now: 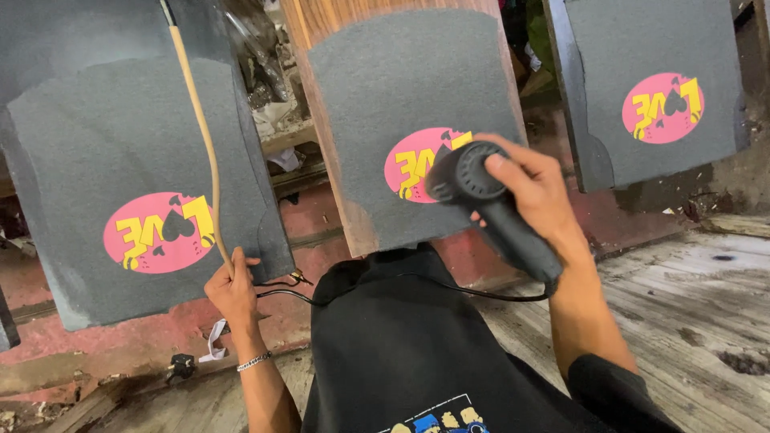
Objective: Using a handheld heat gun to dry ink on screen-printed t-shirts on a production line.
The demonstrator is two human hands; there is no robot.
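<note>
My right hand [536, 186] grips a black heat gun [489, 204] and points its nozzle at the pink and yellow print [413, 160] on the middle grey fabric piece [409, 88], which lies on a wooden board. My left hand [233, 287] holds a thin tan rod [202, 128] that leans up across the left grey fabric piece [96, 160]. The gun's black cord [449, 287] runs from its handle leftward toward my left hand. A bracelet sits on my left wrist.
A third grey fabric piece [658, 48] with the same pink print stands at the upper right. A black garment [401, 345] with a coloured print lies in front of me. Worn wooden planks [690, 289] lie at the right, and a reddish ledge [96, 345] runs below the boards.
</note>
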